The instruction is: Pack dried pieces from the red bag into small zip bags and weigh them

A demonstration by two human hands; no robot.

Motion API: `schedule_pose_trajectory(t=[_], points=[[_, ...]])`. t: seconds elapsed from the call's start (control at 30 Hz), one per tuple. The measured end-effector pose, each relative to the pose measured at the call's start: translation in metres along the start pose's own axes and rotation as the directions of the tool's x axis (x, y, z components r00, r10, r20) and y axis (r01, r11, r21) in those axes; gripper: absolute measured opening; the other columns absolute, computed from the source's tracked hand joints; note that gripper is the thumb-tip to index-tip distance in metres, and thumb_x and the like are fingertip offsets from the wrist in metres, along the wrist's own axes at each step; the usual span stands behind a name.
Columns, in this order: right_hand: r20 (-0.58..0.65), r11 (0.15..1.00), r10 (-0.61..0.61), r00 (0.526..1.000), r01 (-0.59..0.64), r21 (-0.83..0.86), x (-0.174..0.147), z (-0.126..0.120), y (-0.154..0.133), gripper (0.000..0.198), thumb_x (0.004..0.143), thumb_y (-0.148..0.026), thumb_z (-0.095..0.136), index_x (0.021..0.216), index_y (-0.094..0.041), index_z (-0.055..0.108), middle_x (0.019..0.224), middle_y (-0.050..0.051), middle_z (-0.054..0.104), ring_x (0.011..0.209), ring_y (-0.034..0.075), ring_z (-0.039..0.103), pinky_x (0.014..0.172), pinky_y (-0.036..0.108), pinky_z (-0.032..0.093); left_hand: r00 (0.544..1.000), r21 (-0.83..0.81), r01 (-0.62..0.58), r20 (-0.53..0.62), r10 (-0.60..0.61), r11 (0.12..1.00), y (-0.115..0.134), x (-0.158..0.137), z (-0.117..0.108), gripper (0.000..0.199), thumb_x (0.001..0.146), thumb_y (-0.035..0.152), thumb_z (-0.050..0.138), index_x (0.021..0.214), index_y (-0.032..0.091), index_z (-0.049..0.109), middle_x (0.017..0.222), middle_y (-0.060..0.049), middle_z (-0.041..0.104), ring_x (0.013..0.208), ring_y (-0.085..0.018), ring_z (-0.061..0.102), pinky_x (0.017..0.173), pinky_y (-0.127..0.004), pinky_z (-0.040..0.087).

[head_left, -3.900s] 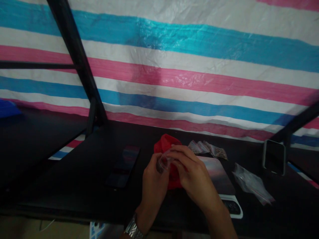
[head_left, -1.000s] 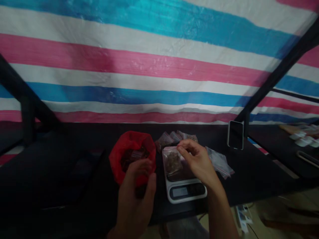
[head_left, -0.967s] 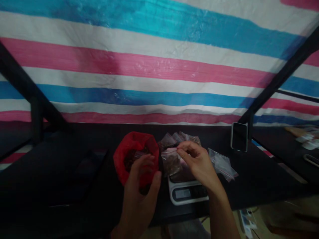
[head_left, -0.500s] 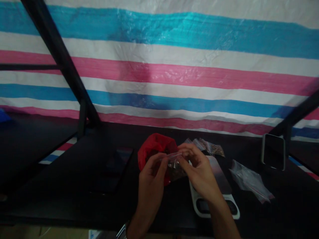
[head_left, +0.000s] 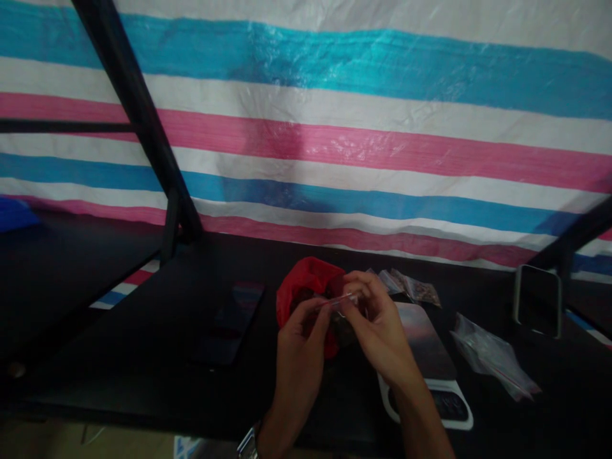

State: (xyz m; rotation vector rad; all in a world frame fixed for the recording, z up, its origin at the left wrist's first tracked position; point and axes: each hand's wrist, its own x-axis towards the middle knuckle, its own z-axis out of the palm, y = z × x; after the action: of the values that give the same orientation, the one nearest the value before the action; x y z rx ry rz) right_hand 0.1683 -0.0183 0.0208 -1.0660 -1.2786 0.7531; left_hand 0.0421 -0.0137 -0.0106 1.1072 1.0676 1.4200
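A small clear zip bag (head_left: 342, 325) with dark contents is stretched between my two hands, over the near edge of a red bag (head_left: 306, 277). My left hand (head_left: 302, 341) pinches one end of its top edge between thumb and finger. At the other end, my right hand (head_left: 377, 328) pinches the same edge. Dark pieces show inside the open red bag. A white kitchen scale (head_left: 425, 341) with a metal plate lies partly under my right forearm. Behind the scale rest several filled zip bags (head_left: 414, 288).
Flat clear bags (head_left: 495, 354) lie right of the scale. A phone (head_left: 537, 301) leans at the far right near a dark frame post. Left of my hands is a dark flat panel (head_left: 229, 325). A striped sheet (head_left: 335, 140) hangs behind the black table (head_left: 143, 370).
The whole view has shifted, so things appear slightly farther right. Both hands still pinch the zip bag, whose body now appears tucked lower behind my fingers.
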Motion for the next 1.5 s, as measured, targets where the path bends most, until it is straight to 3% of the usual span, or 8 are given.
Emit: schedule_pose_trajectory(t=[0.4,0.53,0.7,0.93,1.13,1.37,1.43,1.5], points=[[0.037,0.999,0.041,0.998,-0.04,-0.026,-0.001,-0.002,0.003,0.033,0.092,-0.033,0.075,0.122,-0.026,0.065,0.09,-0.002,0.071,0.085,0.018,0.068,0.082,0.03,0.055,1.0,-0.009,-0.011,0.004,0.011,1.0,0.0,0.001,0.001,0.031,0.086,0.049,0.076,0.094,0.02,0.081,0.095,-0.007,0.083,0.089,-0.024,0.08,0.082,-0.033,0.065],[0.037,0.998,0.046,0.998,-0.045,-0.037,-0.001,0.0,0.0,0.025,0.09,-0.03,0.076,0.112,-0.025,0.066,0.088,-0.002,0.072,0.083,0.017,0.069,0.079,0.028,0.054,1.0,0.015,-0.014,0.007,0.014,1.0,-0.001,0.0,0.002,0.03,0.087,0.049,0.075,0.094,0.02,0.08,0.096,-0.007,0.083,0.089,-0.023,0.08,0.082,-0.032,0.064],[0.06,0.998,0.046,0.997,-0.044,-0.035,-0.002,0.0,-0.004,0.034,0.09,-0.028,0.074,0.122,-0.026,0.067,0.092,-0.001,0.077,0.086,0.019,0.072,0.084,0.031,0.056,0.999,0.044,-0.052,0.009,0.052,0.998,0.001,0.0,-0.001,0.024,0.088,0.044,0.074,0.09,0.021,0.08,0.089,-0.004,0.082,0.084,-0.022,0.078,0.079,-0.031,0.063],[-0.065,0.995,-0.013,0.998,0.007,-0.104,-0.003,-0.01,-0.012,0.032,0.071,-0.014,0.075,0.1,-0.026,0.079,0.062,-0.006,0.068,0.065,0.018,0.065,0.07,0.032,0.05,0.985,0.027,-0.14,0.102,0.137,0.99,0.006,-0.004,-0.005,0.013,0.084,0.032,0.074,0.078,0.024,0.083,0.082,-0.002,0.084,0.079,-0.021,0.079,0.076,-0.03,0.064],[-0.021,0.998,0.054,0.998,-0.054,0.012,-0.003,-0.024,-0.02,0.05,0.081,-0.024,0.076,0.131,-0.025,0.074,0.073,-0.003,0.08,0.073,0.021,0.075,0.075,0.035,0.057,0.976,0.051,-0.171,0.142,0.162,0.984,0.014,-0.01,-0.004,0.018,0.088,0.035,0.074,0.08,0.024,0.085,0.08,-0.001,0.085,0.076,-0.019,0.079,0.073,-0.025,0.062],[-0.027,0.996,0.088,0.996,-0.089,-0.017,-0.006,-0.03,-0.028,0.053,0.083,-0.025,0.073,0.136,-0.025,0.072,0.073,-0.002,0.079,0.066,0.019,0.074,0.064,0.031,0.057,0.972,0.107,-0.19,0.157,0.173,0.976,0.013,-0.015,0.002,0.019,0.088,0.036,0.076,0.077,0.024,0.083,0.077,0.0,0.083,0.07,-0.017,0.077,0.066,-0.022,0.06],[-0.069,0.994,0.081,0.994,-0.086,-0.074,-0.006,-0.039,-0.028,0.047,0.083,-0.026,0.074,0.13,-0.024,0.075,0.072,-0.001,0.079,0.066,0.02,0.074,0.062,0.03,0.056,0.97,0.155,-0.217,0.143,0.195,0.964,0.011,-0.014,0.001,0.018,0.088,0.038,0.077,0.079,0.023,0.083,0.079,0.0,0.083,0.071,-0.017,0.077,0.067,-0.022,0.06],[-0.228,0.989,0.035,0.973,-0.067,-0.134,-0.002,-0.056,-0.026,0.038,0.081,-0.029,0.077,0.118,-0.022,0.079,0.075,0.001,0.08,0.068,0.021,0.074,0.061,0.029,0.055,0.97,0.188,-0.243,0.076,0.233,0.952,0.009,-0.012,-0.002,0.02,0.087,0.041,0.078,0.08,0.023,0.081,0.077,-0.001,0.082,0.071,-0.017,0.077,0.068,-0.022,0.061]])
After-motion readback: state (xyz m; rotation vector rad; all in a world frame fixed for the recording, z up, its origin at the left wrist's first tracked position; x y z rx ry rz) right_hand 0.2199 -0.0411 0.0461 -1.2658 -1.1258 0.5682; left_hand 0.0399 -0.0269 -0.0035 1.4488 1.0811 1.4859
